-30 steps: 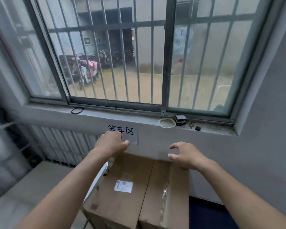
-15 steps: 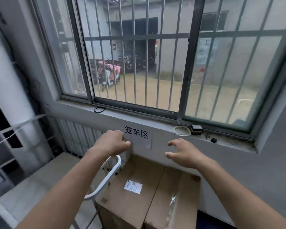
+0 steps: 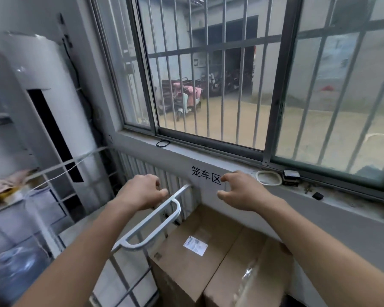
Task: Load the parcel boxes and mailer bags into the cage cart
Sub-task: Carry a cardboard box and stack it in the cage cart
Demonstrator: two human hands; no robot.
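- Checking the hands first: your left hand point(image 3: 142, 191) is curled in on itself and holds nothing; your right hand point(image 3: 242, 192) is clawed, with finger and thumb apart, and also holds nothing.
- Locate the load. Two parcel boxes lie side by side, below both hands and nearer to your body than the hands are.
- The labelled box point(image 3: 177, 262) lies below the gap between the hands. The taped box point(image 3: 237, 284) touches it along one seam and lies below your right forearm.
- Note the axis. Both box tops run lengthwise from you toward the wall, and the seam between them follows the same line.
- Note the nearer hand. The right hand hangs over the far end of the pair. The left hand hangs off to the side, above the rail point(image 3: 152, 216) of the cage cart point(image 3: 131, 245), apart from it. Judge the right hand the shorter reach.
- Whether the boxes stand inside the cart or just beside its rail cannot be told from this view.
- Materials: the boxes are plain brown corrugated card with flat tops and square edges. One carries a white paper label point(image 3: 195, 245). The other carries a glossy strip of clear tape point(image 3: 247, 278), which is likely to be slick.
- The rail is a smooth white-painted tube bent into a loop, with thin bars below it.
- No mailer bags are in view.
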